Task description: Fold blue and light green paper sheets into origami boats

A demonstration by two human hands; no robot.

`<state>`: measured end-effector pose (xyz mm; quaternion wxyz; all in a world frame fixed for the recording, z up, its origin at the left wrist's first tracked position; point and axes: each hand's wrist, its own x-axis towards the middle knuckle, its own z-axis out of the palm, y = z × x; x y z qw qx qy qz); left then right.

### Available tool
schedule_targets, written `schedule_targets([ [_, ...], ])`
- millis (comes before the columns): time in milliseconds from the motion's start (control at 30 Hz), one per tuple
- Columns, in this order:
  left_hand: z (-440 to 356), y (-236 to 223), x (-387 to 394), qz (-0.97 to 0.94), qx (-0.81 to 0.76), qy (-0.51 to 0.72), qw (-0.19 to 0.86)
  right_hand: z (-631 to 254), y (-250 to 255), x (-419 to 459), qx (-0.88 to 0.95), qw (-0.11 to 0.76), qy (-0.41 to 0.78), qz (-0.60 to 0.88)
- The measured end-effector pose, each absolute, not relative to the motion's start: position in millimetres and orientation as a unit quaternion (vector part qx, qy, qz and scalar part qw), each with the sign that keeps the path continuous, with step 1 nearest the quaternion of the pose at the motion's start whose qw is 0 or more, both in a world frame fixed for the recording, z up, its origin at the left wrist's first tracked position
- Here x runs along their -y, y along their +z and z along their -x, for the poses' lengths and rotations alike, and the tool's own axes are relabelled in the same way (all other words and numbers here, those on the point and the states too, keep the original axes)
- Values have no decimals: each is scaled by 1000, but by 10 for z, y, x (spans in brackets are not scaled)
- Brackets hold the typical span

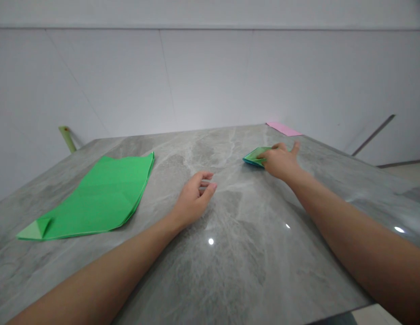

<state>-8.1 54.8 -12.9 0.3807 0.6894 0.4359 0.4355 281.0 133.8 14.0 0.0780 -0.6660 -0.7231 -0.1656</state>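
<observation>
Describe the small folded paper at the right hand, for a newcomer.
On the grey marble table, find the right hand. The folded paper sits under its fingers, blue-edged and far smaller than the big green sheet on the left.

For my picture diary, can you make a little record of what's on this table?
Right hand: lying on a small folded paper, green and blue
Left hand: curled, holding nothing
Nearest to left hand: big green paper, creased, with one corner folded
Far edge: pink paper
Table: grey marble top
</observation>
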Motion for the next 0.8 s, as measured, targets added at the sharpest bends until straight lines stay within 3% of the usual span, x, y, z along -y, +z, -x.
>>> schedule_targets([
  [100, 75, -101, -530, -700, -444, 423, 366, -2773, 135, -1326, 701, 134, -173, 679],
  [167, 65, -93, -520, -710, -450, 419, 343, -2679, 167, -1283, 690, 216, -200, 662],
  [267, 84, -74, -504, -750, -459, 400, 258, -2448, 216, -1156, 745, 336, -226, 530],
  [400, 329, 84, -489, -815, -525, 244, 0, -2167, 188, -984, 869, 320, -147, 348],
  [500, 705, 248, -521, -719, -674, 131, -107, -2110, 119, -966, 903, 292, -90, 301],
  [600, 1120, 279, -601, -640, -756, 75, -119, -2138, 67, -1012, 909, 282, -42, 305],
  [700, 1444, 182, -701, -587, -809, 19, -37, -2161, 43, -1040, 907, 284, -2, 312],
  [800, 1617, 116, -781, -633, -774, -22, -26, -2160, 40, -1029, 908, 278, 24, 314],
])
